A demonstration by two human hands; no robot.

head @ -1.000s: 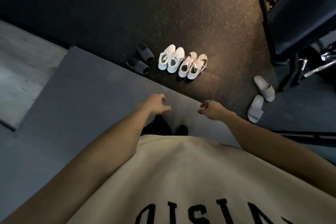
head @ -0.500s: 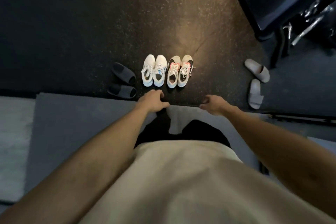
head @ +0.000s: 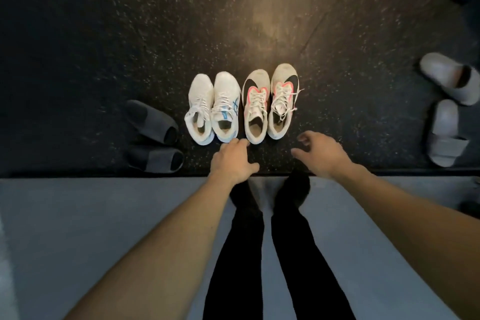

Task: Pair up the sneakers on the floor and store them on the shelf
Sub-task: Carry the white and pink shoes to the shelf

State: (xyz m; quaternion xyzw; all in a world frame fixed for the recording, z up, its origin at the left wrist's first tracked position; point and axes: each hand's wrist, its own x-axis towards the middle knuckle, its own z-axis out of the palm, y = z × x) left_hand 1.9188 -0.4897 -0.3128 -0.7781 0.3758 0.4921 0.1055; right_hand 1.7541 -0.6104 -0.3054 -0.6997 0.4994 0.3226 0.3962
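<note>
Several sneakers stand in a row on the dark speckled floor, toes pointing away from me. On the left is a white pair with blue marks [head: 213, 108]. Right of it is a cream pair with black and pink accents [head: 268, 102]. My left hand [head: 232, 161] reaches down just short of the heels, its fingertips near the gap between the two pairs, holding nothing. My right hand [head: 318, 153] hangs loosely curled and empty, a little right of and below the cream pair's heels. No shelf is in view.
Two dark slides [head: 153, 138] lie left of the sneakers. Two pale grey slides [head: 448, 104] lie at the far right. I stand on a grey mat [head: 104, 228] whose edge runs just below my hands. Dark furniture fills the top right corner.
I have stepped closer and bent over, so the sneakers appear larger and nearer. Both hands have reached forward past the mat's edge toward the sneakers' heels.
</note>
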